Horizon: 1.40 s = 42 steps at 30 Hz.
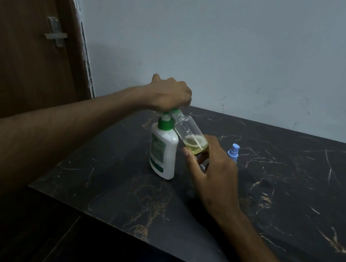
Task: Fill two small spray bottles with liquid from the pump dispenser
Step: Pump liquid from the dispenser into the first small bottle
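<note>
On a dark marble-look table (270, 189), the left hand (169, 94) curls over the white pump dispenser's (162, 151) green top. The right hand (210, 171) grips a tilted clear spray bottle (189, 134), mouth at the nozzle, holding some yellowish liquid. A blue spray cap (233, 151) shows just right.

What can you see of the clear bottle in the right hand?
The clear bottle looks like see-through plastic, uncapped. It tilts, its neck up under the green pump spout and its base low in the right hand, whose fingers curl round it. A little yellowish liquid pools at the bottom. It leans against the white pump dispenser.
</note>
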Each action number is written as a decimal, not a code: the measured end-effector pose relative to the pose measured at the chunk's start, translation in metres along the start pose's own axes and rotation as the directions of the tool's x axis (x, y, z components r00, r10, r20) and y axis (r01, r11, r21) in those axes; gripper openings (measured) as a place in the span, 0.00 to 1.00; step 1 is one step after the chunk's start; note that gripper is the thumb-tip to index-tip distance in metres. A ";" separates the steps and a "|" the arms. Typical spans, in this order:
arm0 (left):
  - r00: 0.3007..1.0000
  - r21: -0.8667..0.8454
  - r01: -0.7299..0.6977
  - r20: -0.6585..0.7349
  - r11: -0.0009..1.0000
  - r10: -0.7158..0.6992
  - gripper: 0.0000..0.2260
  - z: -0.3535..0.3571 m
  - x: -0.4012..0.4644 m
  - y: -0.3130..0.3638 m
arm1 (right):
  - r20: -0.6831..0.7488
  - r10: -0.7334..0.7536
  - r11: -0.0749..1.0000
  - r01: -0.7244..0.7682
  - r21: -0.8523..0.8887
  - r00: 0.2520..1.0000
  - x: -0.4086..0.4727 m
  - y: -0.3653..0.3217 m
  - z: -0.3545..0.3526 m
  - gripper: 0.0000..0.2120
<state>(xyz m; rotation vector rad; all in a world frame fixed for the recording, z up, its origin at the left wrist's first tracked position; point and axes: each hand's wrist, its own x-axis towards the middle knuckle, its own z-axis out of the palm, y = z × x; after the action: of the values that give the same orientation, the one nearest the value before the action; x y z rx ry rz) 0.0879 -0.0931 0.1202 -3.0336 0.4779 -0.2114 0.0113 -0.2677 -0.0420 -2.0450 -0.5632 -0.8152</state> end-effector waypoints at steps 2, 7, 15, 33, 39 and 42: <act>1.000 0.006 0.001 0.007 1.000 -0.001 0.15 0.004 -0.001 0.001 | 0.003 -0.002 1.000 0.002 -0.011 1.000 0.000 0.000 0.000 0.14; 1.000 0.013 0.006 -0.016 1.000 -0.006 0.16 -0.002 0.000 -0.001 | 0.017 -0.004 1.000 0.004 -0.018 1.000 0.000 -0.001 0.000 0.15; 1.000 0.046 -0.004 0.006 0.999 0.004 0.16 0.001 0.001 0.000 | 0.014 -0.007 0.999 0.008 -0.034 1.000 0.000 0.001 0.001 0.15; 1.000 0.065 -0.023 0.018 0.998 0.022 0.16 0.006 0.000 -0.001 | 0.022 0.000 1.000 0.000 -0.011 1.000 0.000 0.000 0.001 0.16; 1.000 0.050 -0.015 -0.018 0.999 0.016 0.16 0.000 0.000 -0.001 | 0.023 0.008 1.000 -0.007 -0.022 1.000 -0.001 -0.001 0.001 0.17; 1.000 0.068 -0.016 -0.016 0.998 0.017 0.15 0.002 0.000 0.000 | 0.018 0.012 1.000 -0.011 -0.011 1.000 0.000 -0.001 0.000 0.16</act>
<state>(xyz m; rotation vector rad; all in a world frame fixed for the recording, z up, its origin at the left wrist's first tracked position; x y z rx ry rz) 0.0884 -0.0934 0.1180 -2.9631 0.4866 -0.2469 0.0103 -0.2675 -0.0417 -2.0656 -0.5577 -0.7953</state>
